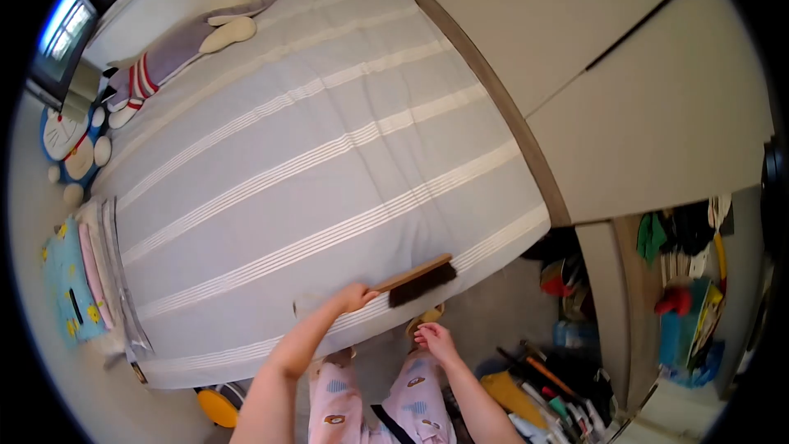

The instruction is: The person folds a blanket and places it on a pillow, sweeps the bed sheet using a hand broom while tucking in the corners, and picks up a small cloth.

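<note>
A wooden-handled brush (422, 281) with dark bristles lies along the near right edge of the bed, over its striped grey-blue sheet (271, 140). My left hand (357, 298) is wrapped round the end of its handle. To the right of it, my right hand (436, 339) hangs beside the bed above my leg, its fingers loosely curled and partly apart, with nothing seen in them. The sheet shows light creases to the right of the middle.
Plush toys (76, 144) and a long grey plush (173, 53) lie along the wall side. Folded bedding (74, 288) is at the left end. A wardrobe (657, 115) borders the bed's right. Cluttered items (551, 395) stand at lower right; a yellow round object (217, 408) is below the bed edge.
</note>
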{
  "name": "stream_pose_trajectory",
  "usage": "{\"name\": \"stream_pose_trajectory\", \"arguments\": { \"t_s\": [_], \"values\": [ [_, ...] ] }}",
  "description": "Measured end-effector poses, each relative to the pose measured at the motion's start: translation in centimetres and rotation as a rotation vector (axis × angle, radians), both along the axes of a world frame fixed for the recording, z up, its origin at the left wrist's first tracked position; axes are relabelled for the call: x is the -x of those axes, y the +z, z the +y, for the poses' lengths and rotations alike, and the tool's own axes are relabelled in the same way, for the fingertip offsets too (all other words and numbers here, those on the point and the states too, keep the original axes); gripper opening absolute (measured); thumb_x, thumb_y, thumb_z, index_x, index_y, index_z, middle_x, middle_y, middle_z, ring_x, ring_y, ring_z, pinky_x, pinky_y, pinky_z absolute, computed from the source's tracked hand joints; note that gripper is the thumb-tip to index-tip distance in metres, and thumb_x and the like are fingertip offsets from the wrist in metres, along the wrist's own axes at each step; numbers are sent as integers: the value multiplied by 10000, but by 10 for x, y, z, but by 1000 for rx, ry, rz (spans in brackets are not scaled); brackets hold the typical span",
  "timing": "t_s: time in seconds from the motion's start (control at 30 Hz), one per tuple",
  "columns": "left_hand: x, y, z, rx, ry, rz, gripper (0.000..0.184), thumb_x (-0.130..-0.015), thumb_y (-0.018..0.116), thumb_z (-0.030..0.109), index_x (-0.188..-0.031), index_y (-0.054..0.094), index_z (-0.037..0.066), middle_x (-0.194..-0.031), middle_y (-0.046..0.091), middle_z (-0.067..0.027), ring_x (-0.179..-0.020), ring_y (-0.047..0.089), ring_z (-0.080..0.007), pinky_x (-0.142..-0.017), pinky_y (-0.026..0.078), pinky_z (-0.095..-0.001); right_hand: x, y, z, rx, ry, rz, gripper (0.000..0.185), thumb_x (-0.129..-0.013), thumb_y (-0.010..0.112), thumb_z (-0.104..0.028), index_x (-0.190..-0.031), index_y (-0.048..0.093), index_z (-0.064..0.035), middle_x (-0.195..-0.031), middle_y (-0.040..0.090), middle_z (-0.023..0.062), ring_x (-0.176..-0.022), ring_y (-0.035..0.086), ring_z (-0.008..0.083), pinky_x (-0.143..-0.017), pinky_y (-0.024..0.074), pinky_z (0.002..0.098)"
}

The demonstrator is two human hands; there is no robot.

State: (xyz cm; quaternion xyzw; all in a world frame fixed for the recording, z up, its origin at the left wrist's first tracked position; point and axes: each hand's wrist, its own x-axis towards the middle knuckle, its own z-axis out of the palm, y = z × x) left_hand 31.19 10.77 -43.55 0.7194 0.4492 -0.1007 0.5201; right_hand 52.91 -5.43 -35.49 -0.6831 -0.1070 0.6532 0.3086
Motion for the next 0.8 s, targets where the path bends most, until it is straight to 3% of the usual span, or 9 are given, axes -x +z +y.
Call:
{"name": "stream_pose_trajectory", "arguments": {
  "t_s": [0.07, 0.2, 0.23, 0.37, 0.4, 0.5, 0.57, 0.63, 0.8],
  "values": [
    [20, 4, -1, -80, 284, 35, 471, -850, 396, 441, -976, 587, 30, -963, 584, -195, -913, 544, -348, -786, 419, -409, -32, -3, 16, -40, 65, 6, 156, -858, 489, -129, -963, 546, -29, -847, 611, 76, -702, 586, 116, -608, 469, 218],
    [77, -42, 23, -586, 1236, 113, 542, -895, 292, 434, -752, 560, -15, -642, 551, -217, -576, 505, -347, -546, 383, -445, -101, 0, 26, -82, 111, -40, 154, -858, 490, -128, -957, 548, -25, -840, 611, 73, -693, 586, 116, -607, 468, 217],
    [94, -59, 38, -526, 1477, 168, 555, -902, 288, 424, -707, 541, -30, -579, 527, -173, -534, 487, -310, -523, 383, -417, -122, 4, 25, -86, 134, -64, 152, -857, 491, -126, -954, 550, -24, -832, 612, 75, -693, 588, 119, -608, 468, 217],
    [45, -67, 106, 105, 2428, -613, 633, -833, 247, 608, -737, 493, 33, -625, 531, -124, -543, 515, -248, -458, 429, -425, -202, 7, 9, -34, 142, -143, 154, -853, 497, -128, -954, 554, -27, -828, 613, 82, -696, 590, 128, -605, 470, 224],
    [-7, -44, 124, 262, 2497, -497, 633, -821, 282, 604, -948, 458, 10, -941, 443, -182, -831, 415, -359, -693, 337, -508, -219, 6, 4, -14, 132, -158, 153, -850, 501, -128, -951, 555, -26, -828, 614, 84, -697, 591, 130, -603, 471, 227],
    [-158, -74, 90, -219, 1420, -133, 539, -870, 295, 476, -963, 493, -17, -974, 505, -234, -878, 473, -411, -757, 386, -484, -247, 9, 7, 89, 123, -209, 149, -851, 492, -127, -942, 555, -28, -828, 614, 87, -696, 594, 135, -592, 474, 231],
    [-225, -58, 90, -159, 934, -61, 498, -896, 294, 417, -820, 535, -12, -726, 558, -214, -718, 521, -380, -699, 412, -449, -248, 8, 19, 144, 122, -228, 150, -852, 487, -126, -944, 555, -31, -825, 614, 85, -686, 594, 134, -585, 474, 229],
    [-220, 11, 111, 341, 858, -213, 507, -891, 311, 425, -799, 546, -14, -702, 569, -221, -703, 536, -385, -698, 424, -433, -240, 7, 32, 130, 165, -208, 147, -849, 491, -125, -944, 554, -32, -823, 615, 84, -681, 593, 132, -584, 473, 229],
    [-87, -33, 117, -446, 1037, -172, 477, -896, 318, 402, -974, 569, 4, -891, 582, -228, -872, 545, -384, -760, 419, -425, -201, 2, 95, 14, 275, -144, 148, -849, 492, -128, -942, 550, -28, -817, 614, 77, -682, 591, 125, -584, 472, 227]
  ]
}}
